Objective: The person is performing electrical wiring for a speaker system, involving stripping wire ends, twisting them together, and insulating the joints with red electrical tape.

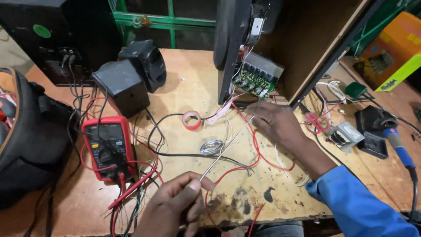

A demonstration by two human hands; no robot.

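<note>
My left hand (177, 202) is at the table's near edge, pinching the end of a thin silvery strand of solder (228, 147) that runs up and right towards my right hand. My right hand (276, 123) lies palm down on the table over red and white wires (254, 145), just below a green circuit board (256, 77) inside an open wooden speaker cabinet (307, 48). A small coil of solder (211, 147) sits between my hands. A roll of red tape (191, 120) lies a little to its upper left.
A red multimeter (108, 147) with leads lies at left, beside a black bag (30, 136). Two small black speakers (131, 77) stand behind it. At right are a transformer (344, 136), red-handled scissors (315, 123) and a blue-handled soldering iron (397, 140) in its stand.
</note>
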